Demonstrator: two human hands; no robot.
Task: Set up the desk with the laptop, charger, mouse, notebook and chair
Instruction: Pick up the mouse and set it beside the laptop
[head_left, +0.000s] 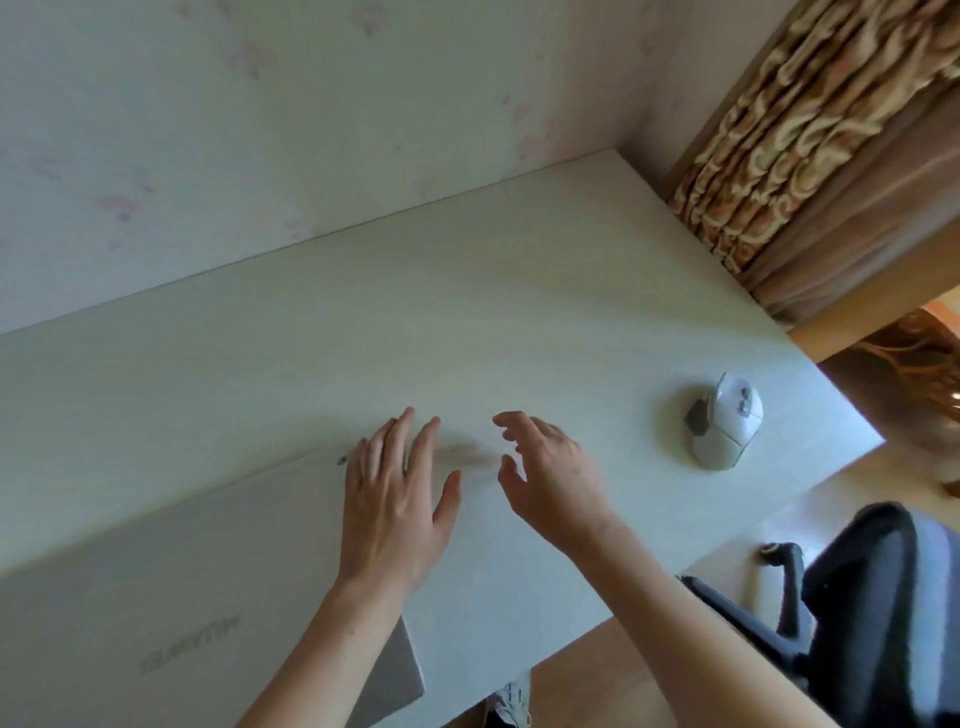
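1. Lying shut at the left of the table (467, 291), the laptop (171, 587) runs its long axis from the near left up toward the middle, its far corner under the left hand (395, 499).
2. Resting flat on that corner, the left hand has its fingers straight and spread; it grips nothing.
3. Hovering just beside it, the right hand (550, 478) is wide, fingers loosely bent, holding nothing; whether it touches the table cannot be told.
4. Sitting well to the right of both hands, the mouse (724, 423) is nearer the right hand, its long axis pointing away toward the far edge.
5. Standing at the near right, off the table's corner, the chair (878, 613) looks not yet drawn in.
6. Showing nowhere: the charger and the notebook. The lid's edge lies directly under the left hand, so opening it would likely fall to that hand.
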